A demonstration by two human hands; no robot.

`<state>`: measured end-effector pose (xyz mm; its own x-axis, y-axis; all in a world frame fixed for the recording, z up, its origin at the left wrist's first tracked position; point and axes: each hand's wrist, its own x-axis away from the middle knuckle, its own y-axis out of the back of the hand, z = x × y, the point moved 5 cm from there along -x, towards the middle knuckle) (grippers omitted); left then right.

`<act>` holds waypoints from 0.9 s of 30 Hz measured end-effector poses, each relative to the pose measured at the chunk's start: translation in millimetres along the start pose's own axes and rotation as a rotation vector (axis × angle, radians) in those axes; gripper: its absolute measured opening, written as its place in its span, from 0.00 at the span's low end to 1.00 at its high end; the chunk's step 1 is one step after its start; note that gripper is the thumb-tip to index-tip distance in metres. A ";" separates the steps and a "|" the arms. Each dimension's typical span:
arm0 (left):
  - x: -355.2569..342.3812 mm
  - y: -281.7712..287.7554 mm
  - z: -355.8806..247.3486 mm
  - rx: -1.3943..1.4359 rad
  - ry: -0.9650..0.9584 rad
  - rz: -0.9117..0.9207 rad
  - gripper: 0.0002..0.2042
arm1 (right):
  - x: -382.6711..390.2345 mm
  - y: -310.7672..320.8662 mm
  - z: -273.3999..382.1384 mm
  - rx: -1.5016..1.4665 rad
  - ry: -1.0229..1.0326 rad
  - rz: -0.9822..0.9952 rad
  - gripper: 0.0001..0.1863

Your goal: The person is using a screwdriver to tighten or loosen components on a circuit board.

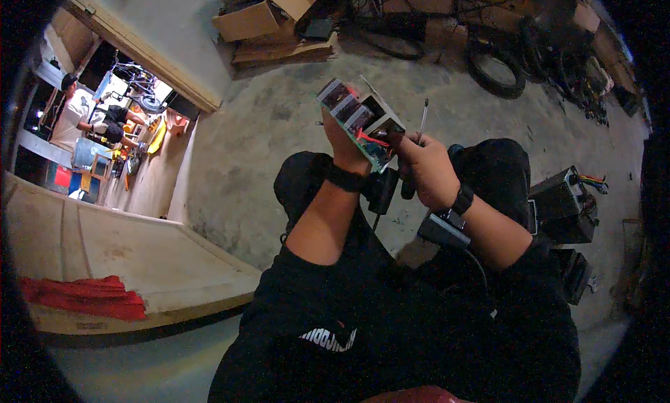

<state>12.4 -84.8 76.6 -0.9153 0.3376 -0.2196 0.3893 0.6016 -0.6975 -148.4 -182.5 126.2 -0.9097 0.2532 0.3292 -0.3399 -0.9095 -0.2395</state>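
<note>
A circuit board (347,107) with tall block-like components, a pale metal plate and red wires is held up in front of my knees. My left hand (341,147) is closed around its left side and underside, with most of the fingers hidden behind the board. At the board's lower right, my right hand (434,173) is closed on a screwdriver (424,117). The thin shaft points up and away from me, and a dark handle end shows below the fist. My right thumb and fingertips are at the red wires; whether they pinch one, I cannot tell.
Dark metal boxes (556,200), one with coloured cables, lie on the concrete floor at right. Cardboard boxes (246,21) and tires (496,69) line the far side. A red cloth (82,297) rests on a ledge at left. Beyond a doorway, another person (78,117) sits among bicycle parts.
</note>
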 end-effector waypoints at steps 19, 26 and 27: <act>44.7 -84.0 -60.3 -0.123 0.085 -0.076 0.32 | 5.5 -1.3 -10.6 0.029 0.095 -0.110 0.05; 43.0 -77.6 -59.5 -0.094 0.037 -0.046 0.28 | 5.2 -5.9 -20.6 -0.122 0.007 -0.130 0.13; 42.1 -75.6 -59.7 -0.150 0.029 -0.065 0.28 | 4.8 -6.8 -22.2 -0.136 0.001 -0.110 0.13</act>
<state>-49.4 -72.8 160.8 -0.9364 0.3142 -0.1560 0.3426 0.7236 -0.5992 -155.8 -167.8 109.1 -0.8655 0.3489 0.3595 -0.4662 -0.8235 -0.3232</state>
